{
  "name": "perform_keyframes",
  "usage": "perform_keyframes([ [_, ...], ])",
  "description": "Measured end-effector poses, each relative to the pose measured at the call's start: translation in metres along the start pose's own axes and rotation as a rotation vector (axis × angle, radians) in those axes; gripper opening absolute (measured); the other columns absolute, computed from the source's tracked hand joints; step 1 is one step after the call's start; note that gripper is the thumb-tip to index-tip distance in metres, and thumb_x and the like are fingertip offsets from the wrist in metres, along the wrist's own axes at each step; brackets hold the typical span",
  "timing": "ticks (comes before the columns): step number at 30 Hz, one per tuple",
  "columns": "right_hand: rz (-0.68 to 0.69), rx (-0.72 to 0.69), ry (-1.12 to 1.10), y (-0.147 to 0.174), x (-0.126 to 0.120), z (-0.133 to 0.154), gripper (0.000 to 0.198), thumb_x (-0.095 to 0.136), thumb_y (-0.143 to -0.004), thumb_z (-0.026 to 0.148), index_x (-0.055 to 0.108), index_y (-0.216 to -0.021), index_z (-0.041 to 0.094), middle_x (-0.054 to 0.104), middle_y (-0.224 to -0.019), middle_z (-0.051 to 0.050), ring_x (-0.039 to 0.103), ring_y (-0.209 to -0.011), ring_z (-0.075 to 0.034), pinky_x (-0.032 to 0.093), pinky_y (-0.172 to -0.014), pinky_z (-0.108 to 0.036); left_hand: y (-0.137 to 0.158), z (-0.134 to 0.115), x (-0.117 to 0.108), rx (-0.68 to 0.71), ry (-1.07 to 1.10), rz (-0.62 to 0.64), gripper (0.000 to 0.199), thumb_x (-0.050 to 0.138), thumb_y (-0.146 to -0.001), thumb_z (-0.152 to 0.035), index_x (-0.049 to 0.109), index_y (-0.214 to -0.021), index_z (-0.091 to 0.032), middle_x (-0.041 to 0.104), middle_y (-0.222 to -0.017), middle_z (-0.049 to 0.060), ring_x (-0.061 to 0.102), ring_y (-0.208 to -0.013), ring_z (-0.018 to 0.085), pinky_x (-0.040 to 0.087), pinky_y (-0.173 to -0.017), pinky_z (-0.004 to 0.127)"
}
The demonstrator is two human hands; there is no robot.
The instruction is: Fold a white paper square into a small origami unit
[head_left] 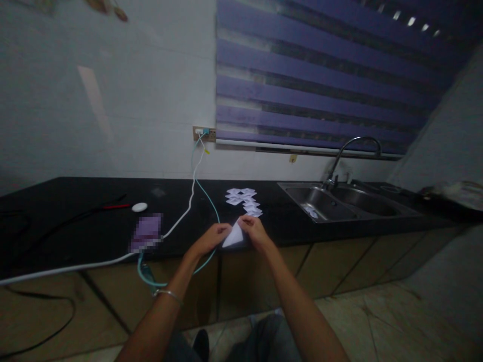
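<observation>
Closest to me are the person's two bare forearms point(302, 301), reaching forward to the counter, a pale bracelet point(168, 294) on the left one. Between the hands is a white piece of paper point(234, 236), roughly triangular, at the front edge of the black counter point(94, 191); I can't tell whether it rests on the surface or is lifted slightly. The left hand point(212, 238) pinches its left side in the fingertips, and the right hand point(256, 233) grips its upper right corner.

Just beyond lie folded white pieces point(234, 200), grouped in a branching pattern. A teal cable point(206, 192) runs close by the left hand and loops over the counter's front. Farther left, a white cable point(184, 216) crosses from the wall outlet point(212, 134) past a blurred purple item point(147, 230); near that sit a white round object point(139, 207) and a thin red one point(116, 206). Off to the right is a double steel sink point(294, 200) with a curved faucet point(331, 181), something white point(311, 211) in its left basin. A striped purple blind point(302, 89) hangs behind.
</observation>
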State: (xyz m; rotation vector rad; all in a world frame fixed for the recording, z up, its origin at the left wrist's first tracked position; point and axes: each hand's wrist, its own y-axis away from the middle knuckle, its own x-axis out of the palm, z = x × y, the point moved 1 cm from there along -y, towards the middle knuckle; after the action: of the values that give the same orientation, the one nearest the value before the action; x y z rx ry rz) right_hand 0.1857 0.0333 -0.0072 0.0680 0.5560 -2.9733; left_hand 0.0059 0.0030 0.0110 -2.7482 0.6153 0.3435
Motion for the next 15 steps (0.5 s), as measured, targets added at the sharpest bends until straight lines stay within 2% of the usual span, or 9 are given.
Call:
perform_keyframes([
  [4,0.01,0.048,-0.104,0.001,0.0,0.002,0.034,0.071,-0.068,0.046,0.07,-0.08,0.015,0.063,-0.065,-0.002,0.053,-0.059,-0.013,0.041,-0.054,-0.024,0.003,-0.006,-0.001,-0.028,0.034,-0.052,0.033,0.057,-0.078,-0.046,0.067,-0.073,-0.015,0.062,-0.072,0.002,0.053,-0.071,0.017,0.041,-0.064,0.026],
  [8,0.03,0.056,-0.176,0.001,0.0,-0.002,0.032,0.074,-0.066,0.043,0.07,-0.08,0.015,0.063,-0.067,-0.001,0.052,-0.058,-0.012,0.04,-0.054,-0.023,0.004,-0.008,0.001,-0.016,0.042,-0.014,0.032,0.058,-0.078,-0.043,0.067,-0.072,-0.013,0.063,-0.071,0.003,0.054,-0.069,0.017,0.041,-0.063,0.025],
  [15,0.047,0.032,-0.165,0.001,0.001,-0.006,0.026,0.074,-0.068,0.039,0.071,-0.079,0.016,0.064,-0.072,-0.001,0.053,-0.061,-0.012,0.04,-0.058,-0.024,0.0,0.002,0.016,0.032,-0.056,-0.075,0.018,0.06,-0.072,-0.026,0.068,-0.076,-0.011,0.063,-0.067,0.001,0.055,-0.065,0.014,0.042,-0.061,0.023],
])
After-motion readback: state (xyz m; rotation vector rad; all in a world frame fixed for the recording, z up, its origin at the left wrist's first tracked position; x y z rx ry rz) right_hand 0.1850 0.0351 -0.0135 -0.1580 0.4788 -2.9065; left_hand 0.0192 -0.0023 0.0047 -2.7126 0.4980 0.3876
